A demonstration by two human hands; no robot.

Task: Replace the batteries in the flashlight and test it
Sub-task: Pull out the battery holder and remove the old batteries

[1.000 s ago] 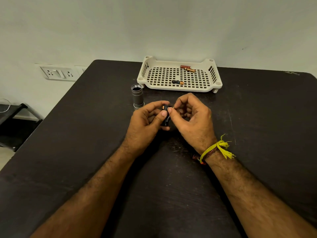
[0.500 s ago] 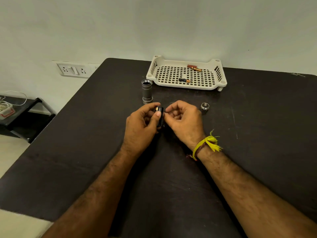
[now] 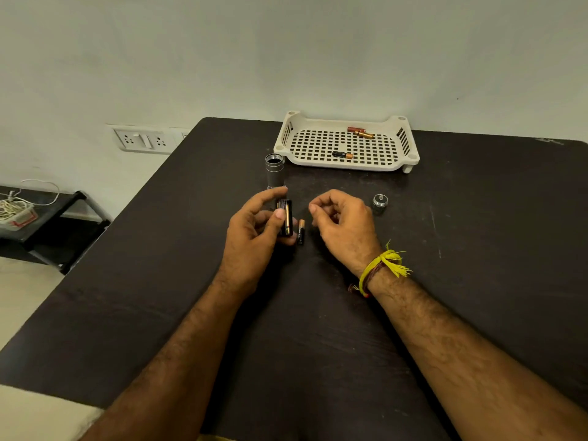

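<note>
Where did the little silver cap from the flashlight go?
The silver cap sits on the dark table, just past the right hand on its right, nearer than the white tray.

Flashlight body [image 3: 274,171] stands left of the tray [image 3: 410,157] — three batteries inside; cap [image 3: 380,201] lies right, loose battery [image 3: 300,231] between the hands.

My left hand [image 3: 254,230] hides the battery holder's [image 3: 285,218] lower end, flashlight body's [image 3: 274,171] base behind fingertips, elbows cut off lower frame.
</note>
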